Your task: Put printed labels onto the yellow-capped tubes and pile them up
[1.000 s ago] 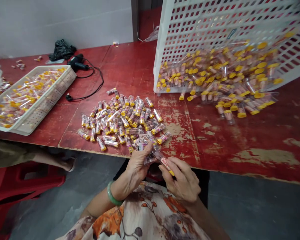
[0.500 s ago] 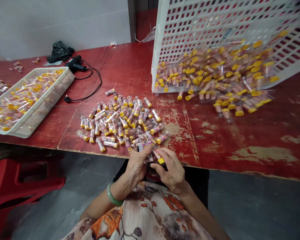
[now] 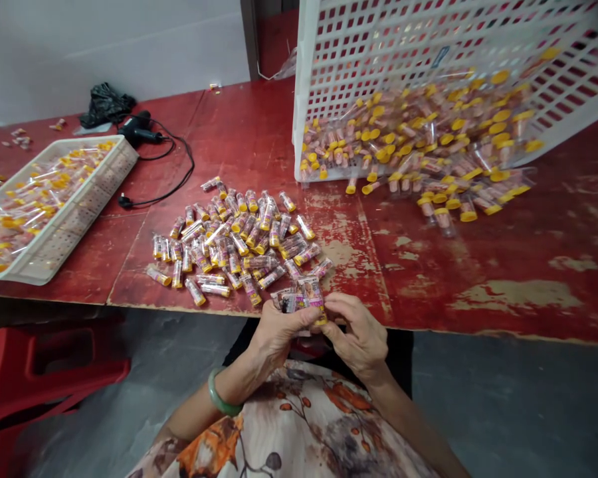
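My left hand [image 3: 276,332] is closed on a few printed plastic sleeves [image 3: 288,300], its thumb lying across them at the table's front edge. Among them a yellow-capped tube in a printed sleeve [image 3: 311,291] points away from me, its yellow end towards me. My right hand [image 3: 361,335] has curled fingers, with thumb and forefinger pinching at that tube's yellow end; its other fingers hide part of the grip. Just beyond both hands lies a loose pile of sleeved tubes with yellow caps [image 3: 244,242] on the red table [image 3: 249,146].
At the right, a white perforated crate [image 3: 301,99] stands tipped on its side, with unsleeved yellow-capped tubes [image 3: 428,153] spilling out. To the left is a white tray [image 3: 92,206] of similar tubes. Behind it lie a black heat gun [image 3: 142,128] with its cord and a black plastic bag [image 3: 107,106]. A red stool [image 3: 10,372] stands lower left.
The sleeved tube has turned more upright between my hands. My right hand has moved slightly right, its fingers closing at the yellow end. The whole view has shifted a little.
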Demonstrator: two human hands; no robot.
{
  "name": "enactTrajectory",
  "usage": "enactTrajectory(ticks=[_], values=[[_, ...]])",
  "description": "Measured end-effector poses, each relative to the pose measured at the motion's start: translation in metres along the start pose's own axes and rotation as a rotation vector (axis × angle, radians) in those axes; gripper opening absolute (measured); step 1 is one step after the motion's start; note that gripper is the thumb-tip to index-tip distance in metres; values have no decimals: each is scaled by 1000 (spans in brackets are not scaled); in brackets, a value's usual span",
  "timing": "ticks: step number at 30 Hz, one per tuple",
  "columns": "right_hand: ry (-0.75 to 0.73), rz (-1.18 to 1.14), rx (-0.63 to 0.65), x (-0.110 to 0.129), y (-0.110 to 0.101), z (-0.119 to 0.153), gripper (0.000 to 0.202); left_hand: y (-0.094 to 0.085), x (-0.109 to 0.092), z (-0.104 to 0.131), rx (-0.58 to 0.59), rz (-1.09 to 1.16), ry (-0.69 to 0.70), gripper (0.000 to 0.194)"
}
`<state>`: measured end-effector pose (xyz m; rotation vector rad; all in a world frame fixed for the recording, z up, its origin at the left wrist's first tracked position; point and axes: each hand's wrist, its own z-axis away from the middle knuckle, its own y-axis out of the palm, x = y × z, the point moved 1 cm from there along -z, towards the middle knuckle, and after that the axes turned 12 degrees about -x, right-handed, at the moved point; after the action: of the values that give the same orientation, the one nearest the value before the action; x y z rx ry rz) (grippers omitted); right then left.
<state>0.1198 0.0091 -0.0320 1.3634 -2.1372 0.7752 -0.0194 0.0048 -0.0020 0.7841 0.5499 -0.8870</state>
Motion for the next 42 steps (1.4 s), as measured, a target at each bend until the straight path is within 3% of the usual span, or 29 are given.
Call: enactTrajectory(ticks=[6,10,15,17,21,27,29,33,36,37,40,42], values=[[26,-22,9,-4,-6,11,28,3,0,3,16,-52,5,31],[65,0,41,-2,-6,1,37,3,-1,-1,12,-39,6,34],[135,25,279,-9,-9,-25,74,-1,-1,-13,64,-101,-10,43],[194,-32,363,-16,-10,-31,68,0,-1,-17,74,-104,-28,45],[357,-201,386,-33,-6,-47,58,6,-6,-28,33,-38,-16,46],[126,-109,520,-35,-2,-83,63,17,-19,-42,70,-108,-23,49],[152,-127,530,-40,-3,-88,58,21,-21,-45,72,-117,-16,49],[378,-152,425,-84,0,-92,61,22,-25,-46,-44,-67,-47,42],[358,14,253,-129,9,-102,59,16,-30,-41,-70,65,-89,28],[332,53,249,-141,13,-106,58,13,-33,-39,-53,112,-102,24],[300,57,404,-171,19,-125,59,7,-39,-33,20,162,-125,20],[318,181,365,-188,17,-142,49,6,-41,-31,33,128,-124,22]])
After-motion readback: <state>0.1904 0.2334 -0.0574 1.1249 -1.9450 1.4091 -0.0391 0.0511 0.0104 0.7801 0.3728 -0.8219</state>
